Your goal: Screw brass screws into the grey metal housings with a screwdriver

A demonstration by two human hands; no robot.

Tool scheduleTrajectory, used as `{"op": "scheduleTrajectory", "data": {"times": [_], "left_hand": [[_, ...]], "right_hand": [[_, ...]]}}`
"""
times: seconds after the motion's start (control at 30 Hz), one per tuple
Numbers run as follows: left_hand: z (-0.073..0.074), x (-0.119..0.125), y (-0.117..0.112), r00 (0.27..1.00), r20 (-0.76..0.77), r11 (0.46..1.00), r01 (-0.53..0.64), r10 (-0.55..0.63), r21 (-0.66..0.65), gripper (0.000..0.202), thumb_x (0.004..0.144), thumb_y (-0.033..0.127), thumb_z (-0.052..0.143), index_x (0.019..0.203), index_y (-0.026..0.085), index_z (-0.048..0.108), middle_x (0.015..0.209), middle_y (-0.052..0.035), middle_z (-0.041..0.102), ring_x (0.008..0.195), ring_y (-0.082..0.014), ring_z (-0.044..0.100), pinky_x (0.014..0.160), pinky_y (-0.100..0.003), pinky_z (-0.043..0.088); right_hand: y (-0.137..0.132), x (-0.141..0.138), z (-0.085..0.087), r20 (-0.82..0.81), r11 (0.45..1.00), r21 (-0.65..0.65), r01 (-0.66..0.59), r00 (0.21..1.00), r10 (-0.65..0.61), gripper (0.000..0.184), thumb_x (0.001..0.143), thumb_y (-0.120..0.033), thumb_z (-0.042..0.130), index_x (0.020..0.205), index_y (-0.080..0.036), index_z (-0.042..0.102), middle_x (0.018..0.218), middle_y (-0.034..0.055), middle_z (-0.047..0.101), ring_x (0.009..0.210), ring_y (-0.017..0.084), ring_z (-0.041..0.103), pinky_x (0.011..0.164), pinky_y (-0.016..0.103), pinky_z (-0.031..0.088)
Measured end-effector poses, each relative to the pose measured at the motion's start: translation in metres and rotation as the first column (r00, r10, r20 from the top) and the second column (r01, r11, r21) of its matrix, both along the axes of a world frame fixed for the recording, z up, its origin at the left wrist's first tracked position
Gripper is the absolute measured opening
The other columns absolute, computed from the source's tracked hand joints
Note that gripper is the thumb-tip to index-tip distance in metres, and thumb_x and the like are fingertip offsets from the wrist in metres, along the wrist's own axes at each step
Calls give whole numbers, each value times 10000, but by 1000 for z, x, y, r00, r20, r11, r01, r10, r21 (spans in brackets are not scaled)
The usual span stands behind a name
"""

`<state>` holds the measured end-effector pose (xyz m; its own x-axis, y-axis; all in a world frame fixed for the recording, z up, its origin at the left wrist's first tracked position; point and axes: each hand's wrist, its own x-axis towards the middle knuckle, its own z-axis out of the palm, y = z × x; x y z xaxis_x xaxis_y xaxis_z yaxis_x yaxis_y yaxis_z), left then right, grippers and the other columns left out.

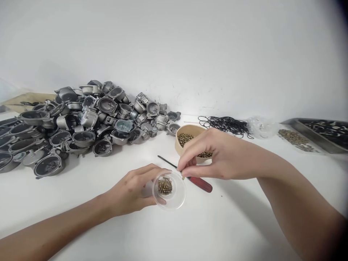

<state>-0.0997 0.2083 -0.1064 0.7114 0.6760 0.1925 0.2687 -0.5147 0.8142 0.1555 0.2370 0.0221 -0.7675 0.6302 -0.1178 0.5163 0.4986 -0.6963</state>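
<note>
My left hand point(133, 192) grips a small clear plastic cup point(170, 197) low over the white table; several brass screws point(165, 186) lie in the cup. Just right of the cup's rim, my right hand point(214, 156) is closed in a pinch on something small I cannot make out. Behind that hand stands a tan round bowl point(187, 129) full of brass screws. A screwdriver with a red handle point(201, 184) and a thin black shaft lies on the table under my right hand.
A big heap of grey metal housings point(81, 123) fills the left back. Black rubber rings point(225, 125) lie at the back right, beside a clear bag point(262, 127), loose screws point(295, 137) and a dark metal tray point(320, 132).
</note>
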Motion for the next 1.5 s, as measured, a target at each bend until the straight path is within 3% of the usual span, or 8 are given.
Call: {"op": "scheduleTrajectory", "data": {"times": [0.13,0.43,0.53,0.7,0.87,1.03,1.23,1.5], "left_hand": [[-3,0,1,1000,18,999,17,-18,33,583,890,342,775,1418,286,533,1307,-92,627,1134,-229,639,979,-340,545],[-3,0,1,998,47,998,35,-37,44,586,894,329,775,1421,277,524,1316,-89,625,1173,-225,627,1007,-327,530],[-4,0,2,998,49,999,34,-36,43,553,902,335,764,1402,274,537,1305,-89,629,1163,-226,630,1000,-333,533],[-5,0,2,998,48,996,48,-51,74,561,914,332,750,1421,286,513,1306,-72,619,1166,-206,618,1004,-313,517],[-5,0,0,999,32,997,34,-36,72,580,902,366,761,1418,292,508,1264,-61,639,1115,-205,632,967,-304,527],[-5,0,0,999,16,994,38,-40,104,590,899,434,754,1415,303,500,1195,-45,669,1055,-208,644,902,-304,529],[-8,-1,0,1000,5,994,20,-21,105,616,896,410,760,1433,320,473,1242,-39,670,1077,-207,653,932,-292,530],[-8,-4,-4,999,-34,995,-2,5,99,654,893,344,774,1454,335,438,1249,-15,660,1090,-178,643,973,-265,521]], "right_hand": [[5,2,-4,-92,996,-69,64,993,-71,112,901,-277,679,867,-279,786,590,-50,685,556,115,620,523,238,479],[11,5,-14,-240,972,-234,37,966,-95,76,851,-226,713,892,-239,776,819,0,765,720,158,741,681,270,617],[6,2,-11,-233,973,-231,28,969,-83,73,870,-244,708,922,-240,760,767,-20,752,583,131,699,641,273,609],[4,-2,-7,-123,984,59,166,980,-158,89,895,-294,685,875,-248,759,715,-28,731,581,115,663,617,255,561],[41,28,-23,-6,836,367,408,900,-436,125,876,-320,672,853,-263,782,816,5,765,721,175,710,617,286,556],[76,53,-48,124,847,367,384,882,-454,187,890,-283,630,961,-241,798,921,36,789,797,201,727,710,343,594],[85,46,-74,254,853,477,212,896,-365,242,910,-207,598,1059,-205,788,1047,55,783,879,218,716,876,408,549],[92,41,-88,279,839,487,241,868,-411,155,885,-181,634,904,-201,786,887,21,781,741,180,694,821,343,515]]}}
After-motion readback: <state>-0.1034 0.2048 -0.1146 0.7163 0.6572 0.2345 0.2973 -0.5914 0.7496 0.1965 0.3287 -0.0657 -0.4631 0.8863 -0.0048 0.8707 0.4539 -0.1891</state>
